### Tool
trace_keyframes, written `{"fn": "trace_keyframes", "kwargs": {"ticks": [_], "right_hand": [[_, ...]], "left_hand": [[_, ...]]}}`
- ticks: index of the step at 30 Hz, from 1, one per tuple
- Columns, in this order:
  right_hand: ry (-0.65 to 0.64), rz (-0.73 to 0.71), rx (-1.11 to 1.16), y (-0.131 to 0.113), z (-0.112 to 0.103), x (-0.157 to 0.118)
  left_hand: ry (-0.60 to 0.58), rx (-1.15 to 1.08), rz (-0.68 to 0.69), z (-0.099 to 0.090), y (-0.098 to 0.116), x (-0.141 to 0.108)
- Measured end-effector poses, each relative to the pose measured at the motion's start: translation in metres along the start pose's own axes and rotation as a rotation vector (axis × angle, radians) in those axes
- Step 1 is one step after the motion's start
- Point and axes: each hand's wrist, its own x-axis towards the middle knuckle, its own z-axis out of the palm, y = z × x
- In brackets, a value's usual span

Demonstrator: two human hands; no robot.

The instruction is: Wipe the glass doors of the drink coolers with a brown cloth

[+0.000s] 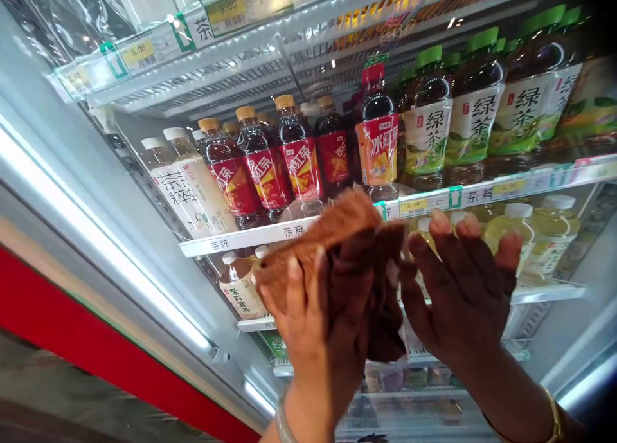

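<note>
My left hand point(318, 340) is closed on a crumpled brown cloth point(337, 231), held up in front of a drinks cooler's shelves. Part of the cloth is blurred and its lower folds hang in shadow. Just to the right, my right hand point(460, 295) is raised with the fingers apart and holds nothing. Its thumb side is close to the cloth; whether they touch I cannot tell. Behind the cloth runs the white front edge of a shelf point(245, 237). Red-labelled tea bottles point(301, 163) stand on that shelf, one with a red cap point(376, 134) near the middle.
Green-capped tea bottles point(475, 108) line the shelf's right part, white-labelled bottles point(186, 186) its left end. Pale drinks point(549, 237) stand one shelf lower. An upper shelf edge point(159, 54) carries price tags. A light strip point(106, 237) and red frame point(96, 346) border the left side.
</note>
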Motion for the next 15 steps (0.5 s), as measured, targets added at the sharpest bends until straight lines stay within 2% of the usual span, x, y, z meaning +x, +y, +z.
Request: {"fn": "trace_keyframes", "kwargs": {"ticks": [2, 4, 6, 9, 11, 13, 15], "right_hand": [[-0.009, -0.007, -0.004, 0.001, -0.001, 0.0], [-0.007, -0.005, -0.006, 0.0, 0.0, 0.0], [0.0, 0.017, -0.012, -0.005, 0.002, 0.0], [0.005, 0.052, -0.011, -0.018, 0.008, -0.001], [0.028, 0.059, -0.004, -0.026, 0.012, -0.002], [0.051, 0.056, 0.021, -0.032, 0.014, -0.003], [0.019, 0.066, 0.061, -0.034, 0.013, -0.005]], "left_hand": [[-0.011, -0.021, 0.024, 0.008, 0.003, -0.031], [0.012, -0.025, 0.073, 0.011, 0.0, -0.041], [0.038, -0.015, 0.082, 0.008, -0.007, -0.024], [0.062, 0.0, 0.052, -0.003, -0.013, 0.024], [0.045, -0.001, 0.04, -0.007, -0.012, 0.037], [0.009, -0.035, 0.05, -0.006, -0.008, 0.025], [-0.004, -0.089, 0.066, 0.0, -0.004, -0.003]]}}
